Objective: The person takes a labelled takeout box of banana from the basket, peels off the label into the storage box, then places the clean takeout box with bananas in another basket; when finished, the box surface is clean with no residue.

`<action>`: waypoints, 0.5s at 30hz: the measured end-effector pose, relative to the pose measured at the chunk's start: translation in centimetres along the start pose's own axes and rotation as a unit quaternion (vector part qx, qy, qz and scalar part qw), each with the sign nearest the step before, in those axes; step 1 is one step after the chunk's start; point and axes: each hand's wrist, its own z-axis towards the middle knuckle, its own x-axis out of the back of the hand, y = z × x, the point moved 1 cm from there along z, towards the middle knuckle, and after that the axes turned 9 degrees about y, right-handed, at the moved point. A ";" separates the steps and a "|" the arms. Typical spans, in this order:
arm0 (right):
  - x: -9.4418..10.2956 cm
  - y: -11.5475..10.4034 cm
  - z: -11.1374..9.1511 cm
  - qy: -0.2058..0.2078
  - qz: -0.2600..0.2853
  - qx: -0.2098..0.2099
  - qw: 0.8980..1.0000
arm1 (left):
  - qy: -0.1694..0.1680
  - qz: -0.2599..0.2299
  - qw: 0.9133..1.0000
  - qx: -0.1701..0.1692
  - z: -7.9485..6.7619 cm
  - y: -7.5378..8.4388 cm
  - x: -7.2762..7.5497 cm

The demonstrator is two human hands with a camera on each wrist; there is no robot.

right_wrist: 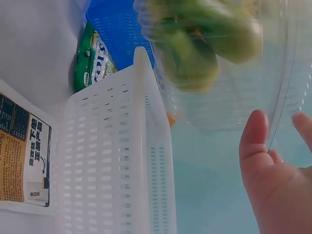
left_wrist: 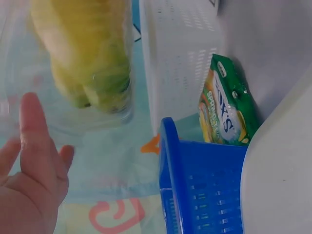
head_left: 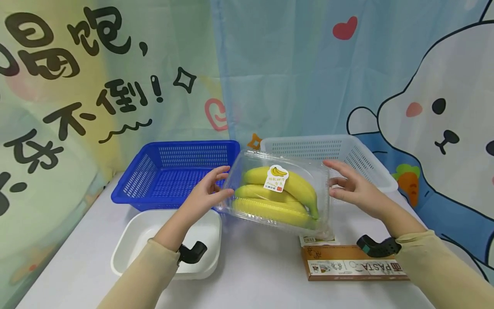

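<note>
A clear plastic clamshell box is held up above the table, tilted, between both hands. Inside it lie yellow bananas, and a white banana label sticks to its lid. The left hand grips the box's left edge, thumb toward the front. At the right edge, the right hand pinches the rim between thumb and fingers. The right wrist view shows the thumb against the clear plastic. In the left wrist view, the bananas' green ends show through the wall.
Behind the box stand a blue basket and a white basket. A white tub sits at front left, a brown pasta box at front right. A green packet lies near the baskets. A printed curtain hangs behind.
</note>
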 end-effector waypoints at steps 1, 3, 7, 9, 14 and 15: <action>0.0 0.0 0.0 -0.001 -0.002 0.006 1.000 | -0.006 0.004 1.000 -0.002 -0.1 0.0 0.1; -0.1 0.0 0.0 -0.003 0.000 0.016 1.000 | -0.020 0.013 1.000 -0.004 -0.4 0.1 0.1; -0.3 -0.2 -0.2 -0.010 0.009 0.030 0.999 | -0.049 0.044 0.998 -0.008 -1.0 0.2 0.2; -0.5 -0.3 -0.3 -0.013 0.007 0.032 0.999 | -0.062 0.055 0.996 -0.013 -1.3 0.2 0.1; -0.8 -0.9 -0.7 -0.024 -0.010 0.032 0.999 | -0.079 0.066 0.995 -0.016 -2.7 0.1 0.2; -0.9 -1.0 -0.8 -0.028 -0.007 0.036 0.999 | -0.080 0.068 0.994 -0.015 -3.0 0.0 0.3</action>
